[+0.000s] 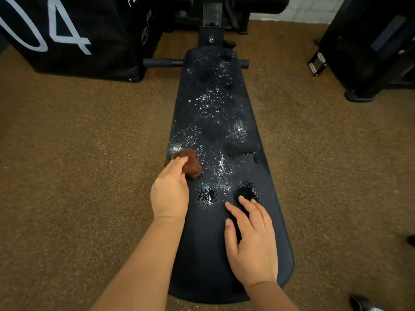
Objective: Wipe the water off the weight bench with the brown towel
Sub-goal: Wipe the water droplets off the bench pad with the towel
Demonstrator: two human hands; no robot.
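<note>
A long black weight bench (208, 261) runs away from me down the middle of the view. Water droplets (215, 104) speckle its middle and far part, and two small puddles (207, 195) sit nearer me. The brown towel (190, 163) is bunched into a ball at the bench's left edge. My left hand (170, 189) is shut on the towel from behind, pressing it onto the pad. My right hand (251, 239) rests flat on the near right part of the bench, fingers spread, holding nothing.
Brown speckled carpet (78, 153) surrounds the bench. A black padded box with white numerals (67, 34) stands at the far left. Black gym equipment (370, 48) stands at the far right. The bench's upright post (211, 21) and crossbar (161, 62) are at the far end.
</note>
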